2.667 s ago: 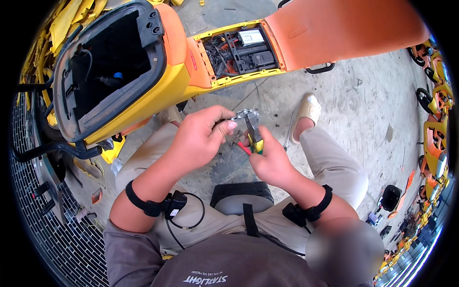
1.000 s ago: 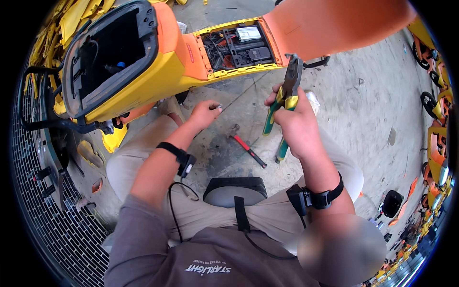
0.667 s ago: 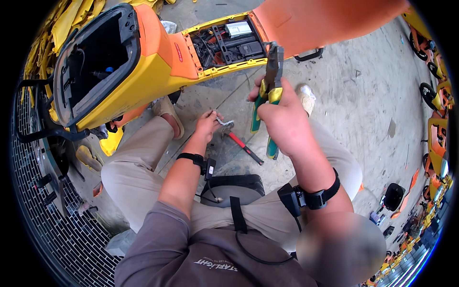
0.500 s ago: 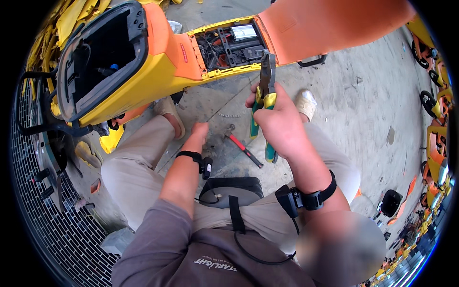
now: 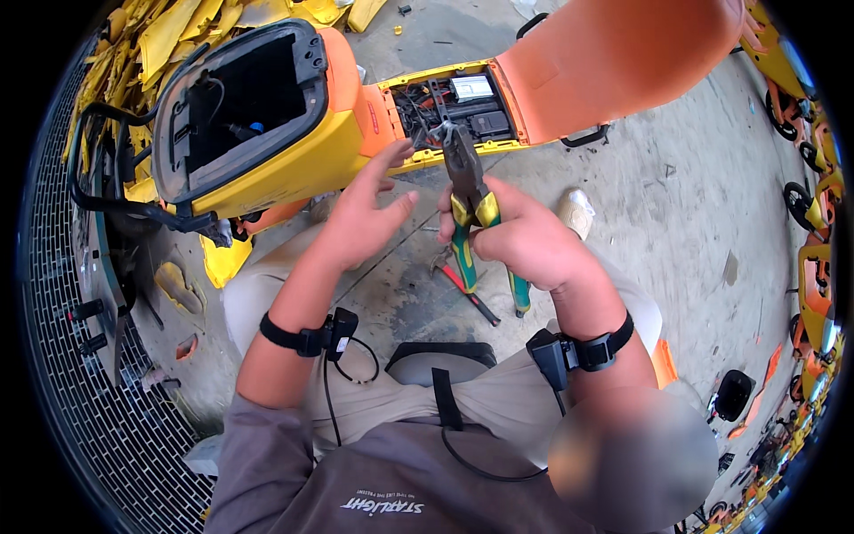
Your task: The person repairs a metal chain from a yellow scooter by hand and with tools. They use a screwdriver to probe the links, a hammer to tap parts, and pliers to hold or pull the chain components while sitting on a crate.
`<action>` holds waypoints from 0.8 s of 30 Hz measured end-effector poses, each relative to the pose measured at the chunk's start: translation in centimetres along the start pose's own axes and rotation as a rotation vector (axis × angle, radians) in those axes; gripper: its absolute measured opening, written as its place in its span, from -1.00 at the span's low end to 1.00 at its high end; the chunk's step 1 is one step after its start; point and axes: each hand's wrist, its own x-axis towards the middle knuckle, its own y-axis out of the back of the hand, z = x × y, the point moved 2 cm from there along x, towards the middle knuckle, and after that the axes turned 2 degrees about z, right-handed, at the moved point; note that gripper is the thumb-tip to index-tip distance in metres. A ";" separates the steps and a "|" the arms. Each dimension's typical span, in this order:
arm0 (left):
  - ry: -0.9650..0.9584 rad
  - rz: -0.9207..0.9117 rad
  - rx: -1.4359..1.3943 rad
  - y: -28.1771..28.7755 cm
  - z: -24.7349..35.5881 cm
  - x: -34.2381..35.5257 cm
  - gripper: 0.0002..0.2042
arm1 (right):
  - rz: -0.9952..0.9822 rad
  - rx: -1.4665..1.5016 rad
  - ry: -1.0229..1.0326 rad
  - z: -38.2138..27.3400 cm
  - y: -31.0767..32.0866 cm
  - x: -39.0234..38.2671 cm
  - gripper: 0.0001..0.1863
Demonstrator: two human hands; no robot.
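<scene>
My right hand (image 5: 532,238) grips a pair of pliers (image 5: 463,165) with green and yellow handles, its dark jaws pointing away from me. The handles stand somewhat apart. Beyond the jaw tips lies the open compartment (image 5: 416,160) of a yellow and orange scooter body (image 5: 329,147), holding wires, a silver box (image 5: 471,86) and black parts. A small pale shape shows at the jaw tips; what it is I cannot make out. To the left of the pliers, my left hand (image 5: 366,214) is raised with fingers stretched out and nothing in it.
A hammer (image 5: 473,298) with a red and black handle lies on the concrete floor between my legs. An orange panel (image 5: 614,67) rises right of the compartment. Yellow panels (image 5: 169,40) are heaped at the far left, and more scooters (image 5: 814,196) line the right side.
My left hand has come up and forward from low between my knees to beside the pliers, its fingers opening out. The pliers have moved slightly left and lower in view.
</scene>
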 end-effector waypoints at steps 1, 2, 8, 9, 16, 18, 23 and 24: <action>-0.100 0.026 0.068 0.3 1.1 -0.3 -0.43 | -0.028 -0.001 0.007 0.0 -0.4 0.0 -0.43; -0.117 0.006 0.034 0.4 2.1 -0.5 -0.44 | -0.051 -0.005 0.011 -0.1 -0.7 -0.1 -0.43; -0.089 -0.271 -0.332 1.4 4.0 0.0 -0.49 | -0.144 0.005 -0.017 1.0 -1.1 1.2 -0.44; -0.052 -0.300 -0.413 1.7 3.6 0.3 -0.51 | -0.158 -0.004 -0.013 1.0 -1.2 1.5 -0.44; -0.137 -0.392 -0.626 4.2 3.0 2.2 -0.63 | -0.218 -0.084 -0.042 1.1 -1.3 3.2 -0.46; -0.133 -0.395 -0.602 4.7 2.6 2.6 -0.64 | -0.216 -0.072 -0.072 1.1 -1.7 3.7 -0.46; -0.152 -0.399 -0.698 5.7 2.0 2.8 -0.65 | -0.239 0.045 -0.083 1.4 -2.6 4.3 -0.45; -0.151 -0.398 -0.687 6.0 2.0 2.8 -0.65 | -0.257 0.052 -0.084 1.2 -2.9 4.4 -0.45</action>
